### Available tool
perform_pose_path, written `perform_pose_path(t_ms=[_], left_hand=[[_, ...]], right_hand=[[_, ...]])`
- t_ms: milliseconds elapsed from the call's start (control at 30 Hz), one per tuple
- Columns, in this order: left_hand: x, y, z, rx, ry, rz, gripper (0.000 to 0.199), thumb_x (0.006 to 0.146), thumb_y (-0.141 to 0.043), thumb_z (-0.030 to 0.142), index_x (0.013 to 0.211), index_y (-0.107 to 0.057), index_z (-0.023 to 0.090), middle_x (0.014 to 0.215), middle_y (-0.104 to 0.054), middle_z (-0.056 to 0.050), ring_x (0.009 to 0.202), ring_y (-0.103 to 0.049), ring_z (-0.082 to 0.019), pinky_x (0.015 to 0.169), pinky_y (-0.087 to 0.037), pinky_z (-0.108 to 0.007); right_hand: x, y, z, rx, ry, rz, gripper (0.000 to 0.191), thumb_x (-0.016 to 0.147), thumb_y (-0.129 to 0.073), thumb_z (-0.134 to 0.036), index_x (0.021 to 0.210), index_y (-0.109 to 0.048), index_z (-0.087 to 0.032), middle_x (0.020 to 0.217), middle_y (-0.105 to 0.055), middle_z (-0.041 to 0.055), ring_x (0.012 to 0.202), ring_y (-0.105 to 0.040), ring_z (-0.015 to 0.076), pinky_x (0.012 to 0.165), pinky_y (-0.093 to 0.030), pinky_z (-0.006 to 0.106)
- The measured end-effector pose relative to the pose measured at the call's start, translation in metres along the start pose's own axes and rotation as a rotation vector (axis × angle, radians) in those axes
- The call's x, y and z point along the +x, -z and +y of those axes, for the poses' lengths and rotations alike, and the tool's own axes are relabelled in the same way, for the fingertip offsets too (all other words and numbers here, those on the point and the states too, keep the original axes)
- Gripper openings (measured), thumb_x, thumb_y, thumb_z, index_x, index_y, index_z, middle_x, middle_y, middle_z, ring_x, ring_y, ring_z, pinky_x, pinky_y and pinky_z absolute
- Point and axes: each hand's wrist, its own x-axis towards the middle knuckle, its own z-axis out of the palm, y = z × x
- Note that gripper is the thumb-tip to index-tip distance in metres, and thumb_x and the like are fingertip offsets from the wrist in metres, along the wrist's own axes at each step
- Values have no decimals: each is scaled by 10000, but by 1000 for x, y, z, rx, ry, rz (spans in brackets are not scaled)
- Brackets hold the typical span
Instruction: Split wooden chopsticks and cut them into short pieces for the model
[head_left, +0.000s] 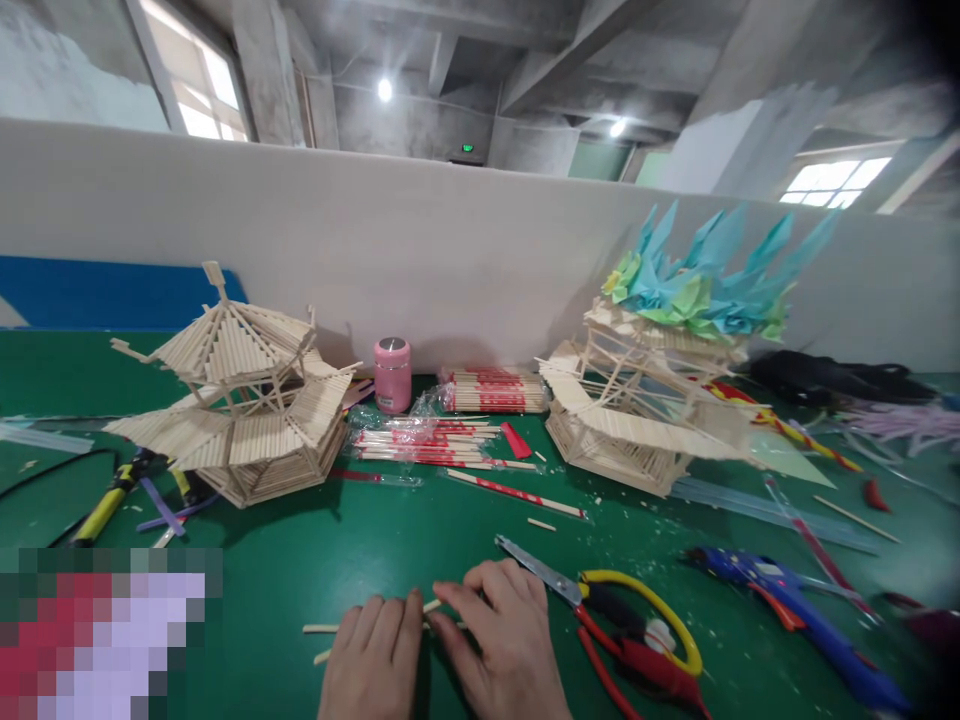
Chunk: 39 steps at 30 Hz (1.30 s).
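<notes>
My left hand (371, 650) lies at the lower middle of the green table, its fingers together and pressing down over thin wooden sticks (318, 629). Two stick ends show to its left. My right hand (506, 625) is close beside it, thumb and fingers closed around a pale stick (433, 606) whose tip shows between the hands. How the sticks meet under my palms is hidden. Just right of my right hand lies a pair of scissors (544, 570) with red and yellow handles. A blue glue gun (780, 590) rests farther right.
Two wooden stick pavilions (262, 440) stand left and right, the right one topped with blue-green folded paper (712, 270). Between them are a pink thermos (392, 375) and red-wrapped chopsticks (495, 390). A yellow-handled tool (109, 505) lies left. A white partition (465, 250) rises behind.
</notes>
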Motion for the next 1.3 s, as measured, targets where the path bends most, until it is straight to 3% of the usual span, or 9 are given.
perform_pose_path(t_ms=[167, 267, 367, 500, 800, 867, 967, 1100, 1300], left_hand=[[1, 5, -3, -385, 126, -28, 282, 823, -374, 174, 1002, -590, 147, 754, -655, -92, 669, -589, -210, 606, -428, -291], [15, 19, 1, -1014, 584, -174, 231, 806, -464, 286, 890, -644, 169, 720, -638, -78, 656, -578, -172, 587, -421, -241], [32, 31, 12, -1687, 1079, -389, 319, 679, -595, 472, 710, -661, 161, 441, -499, 26, 377, -386, -67, 386, -270, -181], [40, 36, 24, -2198, 1342, -472, 317, 526, -737, 425, 616, -638, 138, 382, -481, 56, 285, -290, -13, 346, -198, -171], [33, 33, 29, -2320, 1334, -497, 258, 554, -751, 346, 638, -667, 117, 569, -657, -51, 452, -575, -104, 471, -366, -189], [30, 29, 28, -2335, 1360, -432, 236, 544, -762, 323, 625, -672, 120, 542, -630, -23, 463, -544, -77, 489, -354, -177], [27, 26, 23, -2353, 1366, -333, 233, 533, -768, 324, 617, -675, 128, 460, -536, 31, 424, -441, -39, 477, -315, -167], [27, 28, 19, -2377, 1339, -346, 243, 532, -764, 334, 601, -665, 123, 430, -444, 53, 397, -363, -31, 439, -250, -167], [32, 29, 18, -2333, 1364, -321, 277, 495, -775, 351, 551, -638, 117, 415, -410, 56, 402, -341, -38, 433, -236, -176]], right_hand=[[-9, 2, 7, 37, -67, 161, 318, 756, -584, -246, 1069, -531, -233, 803, -566, 36, 738, -527, 200, 667, -374, 349], [-12, 7, 10, 267, -324, 269, 307, 777, -547, -263, 1075, -490, -217, 859, -557, 47, 757, -530, 190, 684, -418, 327], [-6, 11, 7, 693, -592, 113, 236, 804, -496, -366, 960, -542, -196, 774, -552, 28, 696, -524, 164, 617, -439, 272], [7, 12, -1, 1097, -725, -74, 312, 774, -509, -461, 845, -626, -181, 605, -497, -25, 578, -474, 122, 551, -403, 233], [14, 2, -2, 1143, -704, -103, 289, 730, -581, -427, 876, -641, -185, 726, -582, 9, 664, -515, 138, 647, -427, 272], [10, 3, 2, 1113, -641, -111, 396, 730, -571, -444, 1041, -577, -199, 847, -590, 41, 696, -525, 150, 650, -440, 291], [2, 9, 9, 943, -478, -143, 737, 679, -616, -470, 1305, -298, -244, 1191, -482, 120, 902, -526, 213, 759, -438, 369], [-5, 25, 15, 724, -253, -308, 1085, 550, -729, -451, 1362, -28, -287, 1395, -240, 136, 1219, -306, 303, 947, -286, 511], [-3, 42, 8, 512, -84, -429, 1043, 574, -708, -406, 1370, -51, -260, 1389, -266, 131, 1247, -257, 323, 930, -324, 515]])
